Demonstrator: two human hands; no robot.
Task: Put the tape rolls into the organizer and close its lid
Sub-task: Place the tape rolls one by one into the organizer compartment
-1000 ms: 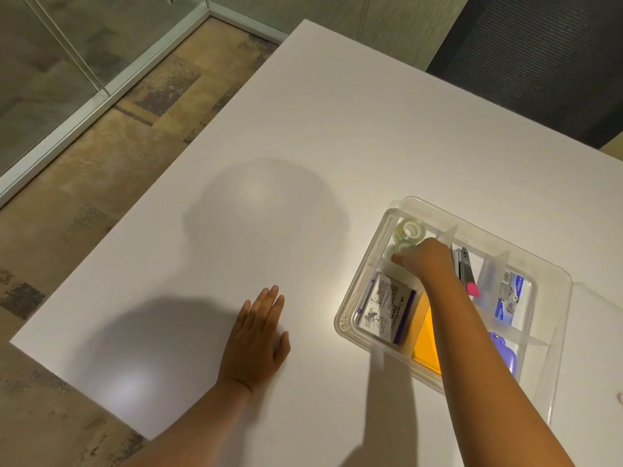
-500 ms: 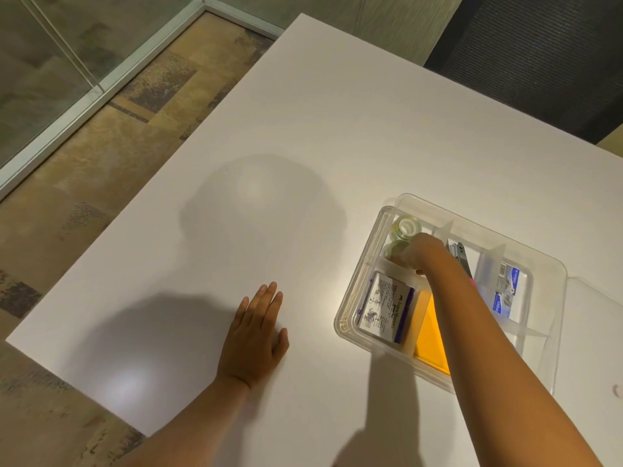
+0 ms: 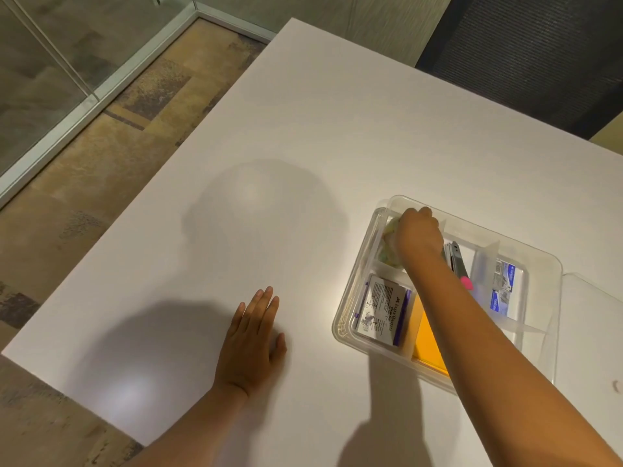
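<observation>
A clear plastic organizer (image 3: 350,310) with dividers sits on the white table at the right. My right hand (image 3: 418,235) reaches into its far-left compartment and covers the clear tape rolls (image 3: 387,246), which show only as a pale blurred patch beside my fingers. Whether the fingers grip a roll is hidden. The clear lid (image 3: 593,332) lies open, flat on the table to the right of the organizer. My left hand (image 3: 251,342) rests flat on the table, fingers spread, left of the organizer.
Other compartments hold a purple-edged eraser box (image 3: 384,310), an orange pad (image 3: 428,345), a stapler (image 3: 455,259) and blue-white staple boxes (image 3: 502,288). A dark chair (image 3: 526,52) stands beyond the table's far edge. The table's left edge (image 3: 145,193) drops to the floor.
My right hand has moved further into the far-left compartment and now covers the tape rolls that were visible before. My left hand has stayed flat on the table.
</observation>
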